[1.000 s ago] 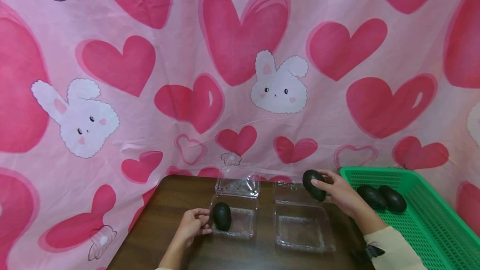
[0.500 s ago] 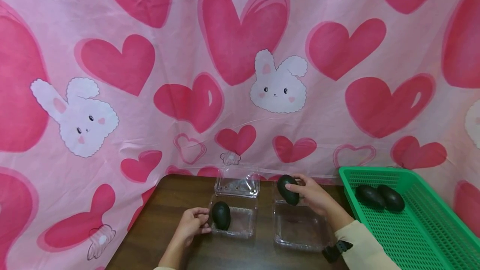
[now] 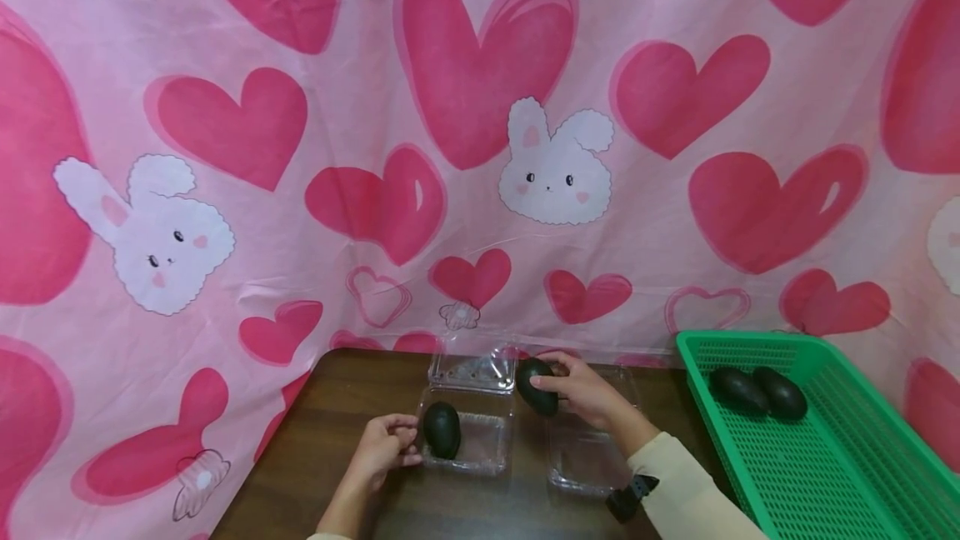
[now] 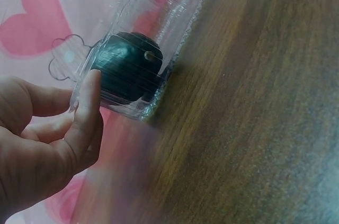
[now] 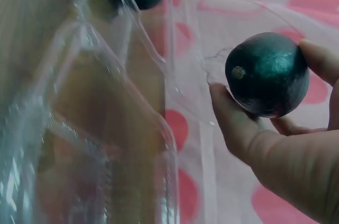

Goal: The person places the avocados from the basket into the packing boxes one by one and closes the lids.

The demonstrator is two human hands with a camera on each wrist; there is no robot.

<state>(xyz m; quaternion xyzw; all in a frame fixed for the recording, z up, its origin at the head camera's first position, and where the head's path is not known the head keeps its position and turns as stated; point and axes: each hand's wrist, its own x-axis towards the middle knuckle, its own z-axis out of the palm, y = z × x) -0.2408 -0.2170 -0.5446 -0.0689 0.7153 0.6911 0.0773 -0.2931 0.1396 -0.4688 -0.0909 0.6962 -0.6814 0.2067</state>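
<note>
My right hand (image 3: 588, 394) holds a dark avocado (image 3: 537, 387) between thumb and fingers, raised above the table between two clear plastic clamshell boxes. In the right wrist view the stem end of this held avocado (image 5: 267, 75) shows. Another avocado (image 3: 442, 430) lies at the left side of the left clamshell box (image 3: 487, 467), whose lid stands up behind it. My left hand (image 3: 384, 448) pinches that box's left rim, with the rim between thumb and fingers in the left wrist view. The right clamshell box (image 3: 577, 482) lies partly hidden under my right forearm.
A green plastic basket (image 3: 817, 465) stands on the right, with two avocados (image 3: 780, 394) near its back left corner. The dark wooden table (image 3: 300, 473) ends at a pink curtain (image 3: 465, 215) printed with hearts and rabbits.
My right hand has carried its avocado leftward, from beside the basket, across the right clamshell box, to near the left box. My left hand has stayed at the left box's rim.
</note>
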